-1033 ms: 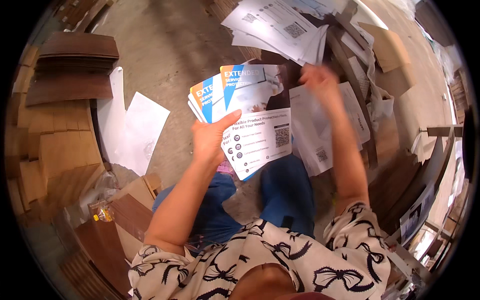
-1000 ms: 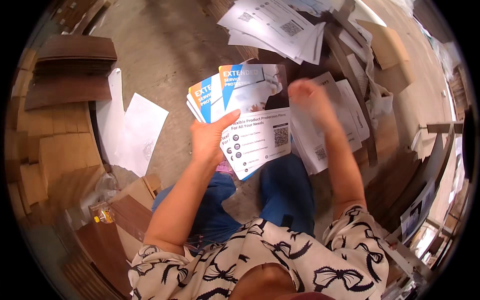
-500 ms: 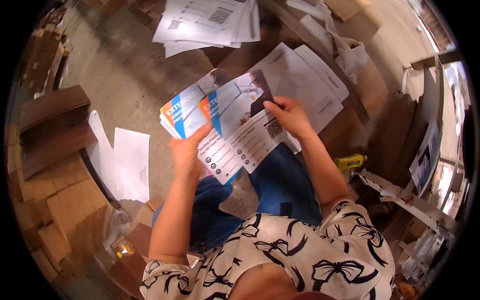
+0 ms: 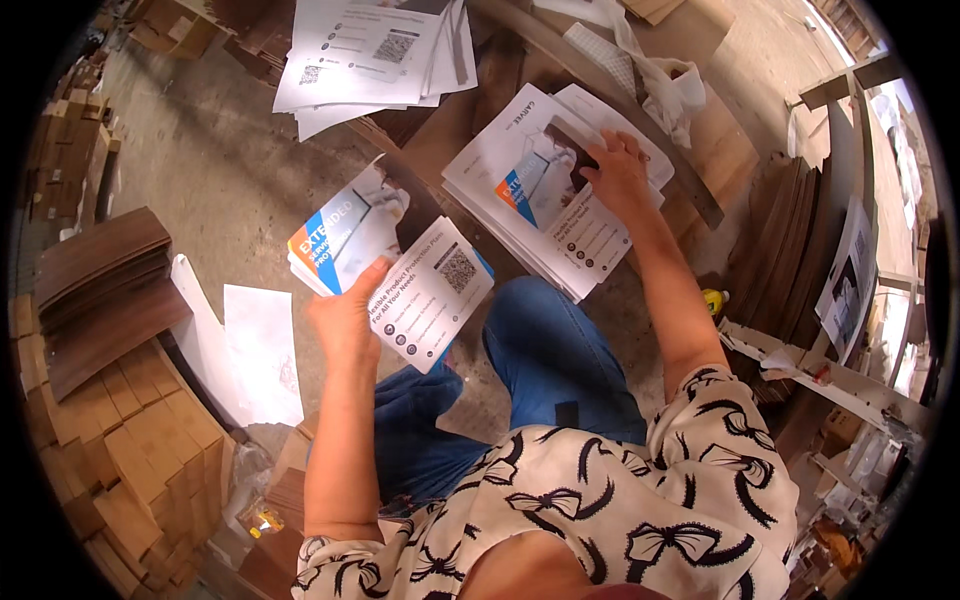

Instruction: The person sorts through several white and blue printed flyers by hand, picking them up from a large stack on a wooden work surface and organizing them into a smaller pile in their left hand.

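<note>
My left hand point(image 4: 345, 318) is closed round a small stack of printed leaflets point(image 4: 430, 295), its thumb on top near the fold. They have a blue and orange band, a photo part and a white part with a square code. A single leaflet point(image 4: 540, 195) of the same print lies on a pile of white sheets point(image 4: 472, 165) to the right. Over the upper right edge of that leaflet, my right hand point(image 4: 622, 175) rests with its fingers apart. Whether a fingertip still touches the leaflet is hard to make out.
Another pile of printed sheets point(image 4: 370, 50) lies at the far side. Brown boards point(image 4: 110, 285) and stacked cartons point(image 4: 150, 420) stand at left, beside a loose white sheet point(image 4: 262, 350). White wrapping point(image 4: 675, 100) lies beyond the sheets. A metal frame point(image 4: 800, 375) and a yellow bottle point(image 4: 715, 300) are at right.
My right hand has carried one leaflet from the stack to the right and laid it on the white sheets, and its fingers have spread. My left hand has shifted slightly left with the remaining leaflets.
</note>
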### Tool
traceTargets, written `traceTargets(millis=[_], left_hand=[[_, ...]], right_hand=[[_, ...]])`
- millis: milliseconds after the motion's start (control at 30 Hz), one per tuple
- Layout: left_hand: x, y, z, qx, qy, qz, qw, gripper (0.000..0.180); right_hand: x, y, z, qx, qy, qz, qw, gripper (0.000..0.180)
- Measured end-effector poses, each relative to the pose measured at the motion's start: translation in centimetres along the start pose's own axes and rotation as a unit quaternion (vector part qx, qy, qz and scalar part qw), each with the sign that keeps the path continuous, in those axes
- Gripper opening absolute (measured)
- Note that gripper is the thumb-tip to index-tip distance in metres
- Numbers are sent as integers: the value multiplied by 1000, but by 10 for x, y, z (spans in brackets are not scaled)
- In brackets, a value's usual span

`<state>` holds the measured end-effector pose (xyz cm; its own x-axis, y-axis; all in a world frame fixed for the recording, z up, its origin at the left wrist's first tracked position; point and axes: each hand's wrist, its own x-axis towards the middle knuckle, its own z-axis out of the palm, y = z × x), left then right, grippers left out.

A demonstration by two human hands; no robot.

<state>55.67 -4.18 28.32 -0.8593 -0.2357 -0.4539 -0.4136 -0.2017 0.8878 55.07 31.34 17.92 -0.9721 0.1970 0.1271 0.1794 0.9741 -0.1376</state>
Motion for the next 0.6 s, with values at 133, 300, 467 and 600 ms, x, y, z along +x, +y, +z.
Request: traceTargets(millis=[133, 300, 467, 600], left_hand=[[-4, 2, 2, -2, -4, 5, 1000, 45], [-3, 0, 0, -15, 0, -4, 1000, 45], [-2, 0, -3, -21, -9, -6, 1000, 44], [-3, 1, -4, -4, -25, -14, 1000, 49]], right_hand=[[-5, 6, 16, 19, 5, -17, 1000, 35], [-5, 6, 17, 93, -42, 0, 995, 31], [-4, 3, 14, 61, 21, -16, 998, 37], [-7, 7, 19, 73, -14, -32, 997, 43]])
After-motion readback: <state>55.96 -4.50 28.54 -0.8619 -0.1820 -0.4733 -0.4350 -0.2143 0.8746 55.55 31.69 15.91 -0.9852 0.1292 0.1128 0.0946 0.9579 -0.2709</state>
